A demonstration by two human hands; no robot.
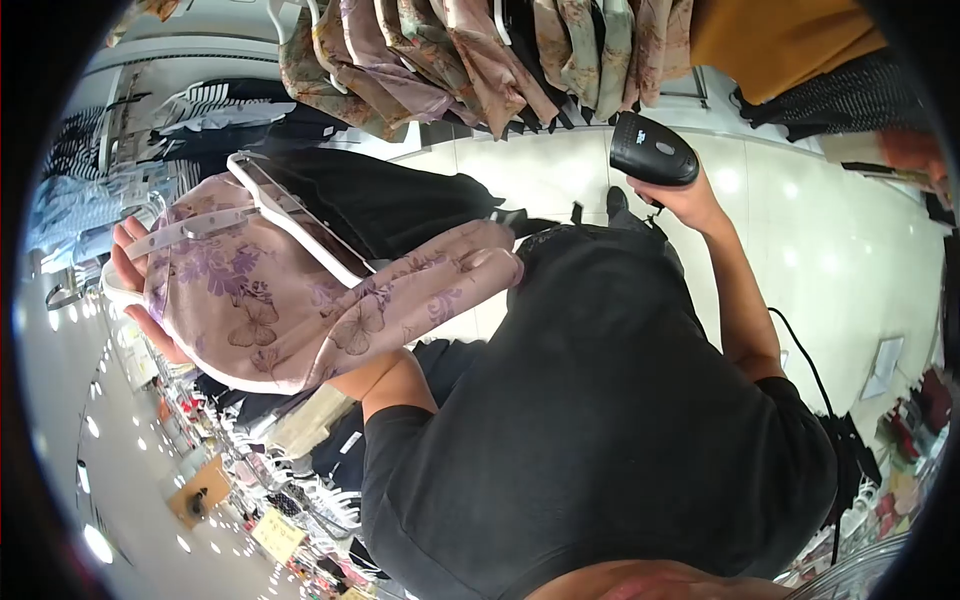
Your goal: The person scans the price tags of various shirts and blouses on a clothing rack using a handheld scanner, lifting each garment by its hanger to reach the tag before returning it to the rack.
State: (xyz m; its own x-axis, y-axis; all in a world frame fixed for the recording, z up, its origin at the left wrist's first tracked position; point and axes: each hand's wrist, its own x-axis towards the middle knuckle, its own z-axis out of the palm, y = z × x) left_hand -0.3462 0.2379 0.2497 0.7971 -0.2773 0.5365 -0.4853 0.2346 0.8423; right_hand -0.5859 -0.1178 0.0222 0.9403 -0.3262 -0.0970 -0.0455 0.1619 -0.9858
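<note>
At the left, my left hand (128,262) is partly hidden behind a pink floral garment (250,310) with purple flowers and butterflies. Its fingertips curl around the garment's edge beside a white hanger (300,225), and the garment's sleeve hangs toward my body. A black garment (390,205) lies behind the hanger. My right hand (690,200) is wrapped around the handle of a black barcode scanner (650,150), its head pointing up and forward over the floor.
Several floral garments (490,70) hang on a rack in front, with a mustard garment (780,45) at the right. Striped and dark clothes (220,110) hang at the far left. A black cable (800,350) runs beside my right arm. Pale tiles (760,230) cover the floor.
</note>
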